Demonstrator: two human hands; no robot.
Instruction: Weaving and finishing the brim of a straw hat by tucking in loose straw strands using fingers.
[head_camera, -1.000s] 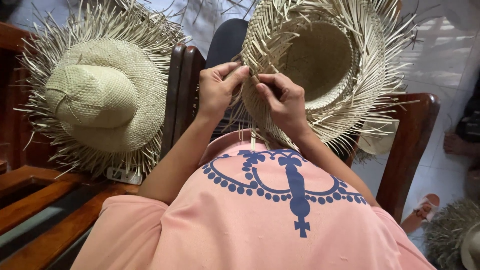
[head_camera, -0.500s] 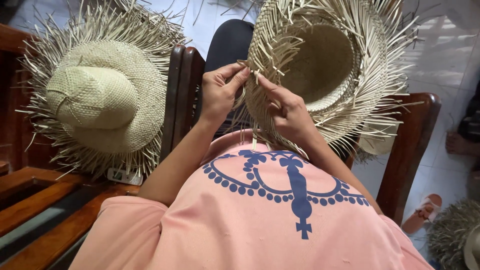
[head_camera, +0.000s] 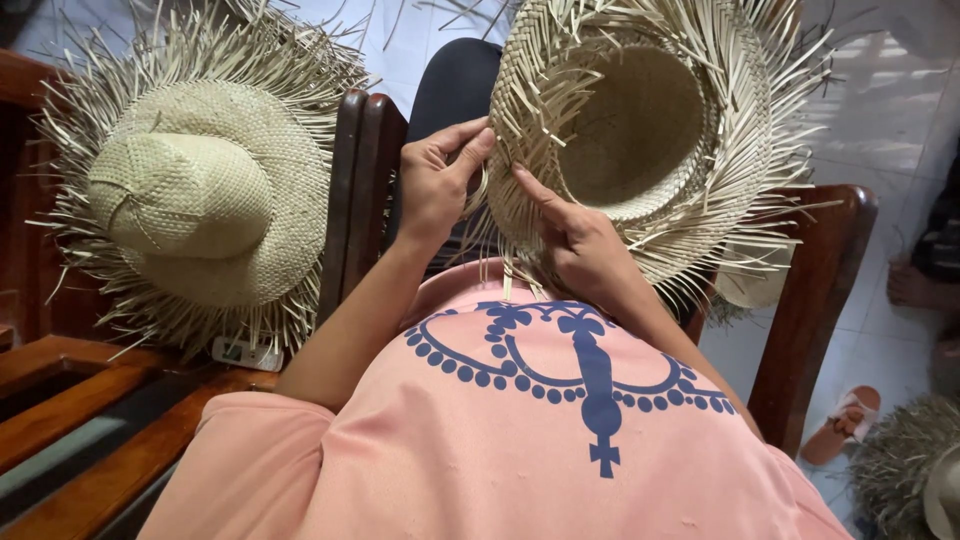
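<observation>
While hands (head_camera: 505, 195) pinch, straw hat (head_camera: 640, 130) upturned

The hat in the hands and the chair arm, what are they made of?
The hat looks woven from dry, pale straw or palm strips: matte, with loose ends bristling round the brim. The chair arm looks like dark reddish wood with a smooth, slightly glossy finish.

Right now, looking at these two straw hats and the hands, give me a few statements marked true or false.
1. Both hands work at the brim of the right hat. True.
2. The left hat is held in the left hand. False: it rests untouched on the wooden bench.
3. The right hat shows its hollow inside. True.
4. The right hand holds scissors. False: it pinches straw strips only.
5. Both brims are neatly trimmed. False: loose straw ends stick out.
</observation>
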